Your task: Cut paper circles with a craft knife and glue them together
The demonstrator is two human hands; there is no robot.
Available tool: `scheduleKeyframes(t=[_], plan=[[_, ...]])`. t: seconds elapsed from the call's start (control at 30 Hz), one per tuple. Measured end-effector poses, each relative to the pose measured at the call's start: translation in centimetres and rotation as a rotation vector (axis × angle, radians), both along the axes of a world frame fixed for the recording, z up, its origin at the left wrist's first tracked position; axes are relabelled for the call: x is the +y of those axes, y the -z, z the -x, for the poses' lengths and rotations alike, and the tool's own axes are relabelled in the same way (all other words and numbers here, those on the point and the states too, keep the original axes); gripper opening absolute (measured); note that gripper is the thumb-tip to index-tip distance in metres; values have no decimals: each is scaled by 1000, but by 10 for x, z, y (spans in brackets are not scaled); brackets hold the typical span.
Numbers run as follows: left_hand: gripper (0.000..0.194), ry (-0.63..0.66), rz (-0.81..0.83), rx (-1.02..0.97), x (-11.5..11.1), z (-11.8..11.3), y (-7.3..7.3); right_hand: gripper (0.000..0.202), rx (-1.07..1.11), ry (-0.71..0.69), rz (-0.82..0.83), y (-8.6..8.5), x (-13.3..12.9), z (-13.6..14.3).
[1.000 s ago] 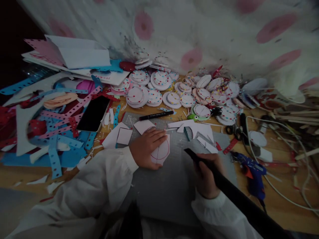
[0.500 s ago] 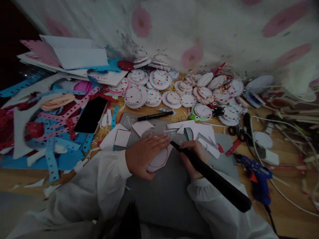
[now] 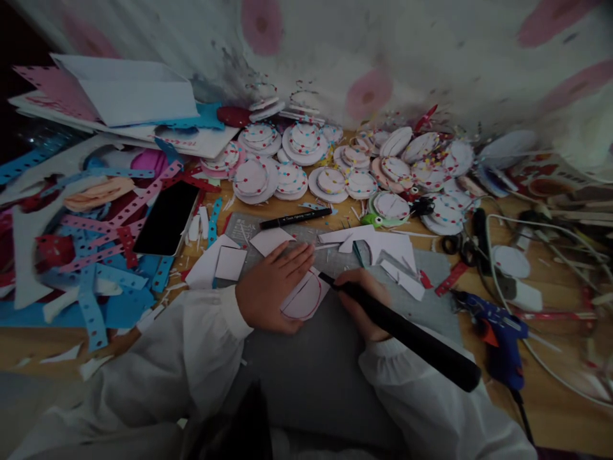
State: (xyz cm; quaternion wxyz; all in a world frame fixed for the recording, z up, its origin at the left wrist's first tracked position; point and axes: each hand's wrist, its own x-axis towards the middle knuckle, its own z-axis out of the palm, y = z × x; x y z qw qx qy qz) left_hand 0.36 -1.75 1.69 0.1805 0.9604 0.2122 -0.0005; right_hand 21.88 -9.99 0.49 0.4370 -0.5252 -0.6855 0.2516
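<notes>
My left hand (image 3: 275, 291) lies flat with its fingers stretched out, pressing on a small white board piece (image 3: 306, 294) that bears a drawn red circle. Part of that circle is hidden under the palm and fingers. In my right hand (image 3: 364, 300) is a black-handled craft knife (image 3: 412, 335), its handle slanting back over the wrist. The dark tip of the knife meets the upper right edge of the piece, beside the red line. Under both hands is a grey cutting mat (image 3: 306, 377).
White offcuts (image 3: 393, 249) and a black marker (image 3: 295, 218) lie beyond my hands. Bead-trimmed layered discs (image 3: 251, 179) crowd the back. Phone (image 3: 166, 218) and coloured strips (image 3: 90, 300) cover the left. A blue glue gun (image 3: 502, 348), its cord and scissors (image 3: 457, 246) are right.
The fingers of my left hand have drawn back slightly up and left, uncovering more of the circle. The knife tip has shifted a little left along the piece. The view has moved slightly.
</notes>
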Motion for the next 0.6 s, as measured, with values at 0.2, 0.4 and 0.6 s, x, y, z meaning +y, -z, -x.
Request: scheduleKeyframes(t=[0.2, 0.4, 0.6], plan=[[108, 3, -18, 0, -1, -1, 0, 15, -60, -96, 18, 2, 2, -2], [110, -22, -55, -23, -3, -3, 5, 14, -64, -106, -2, 5, 1, -1], [106, -51, -83, -19, -5, -5, 8, 15, -76, -83, 0, 8, 1, 2]])
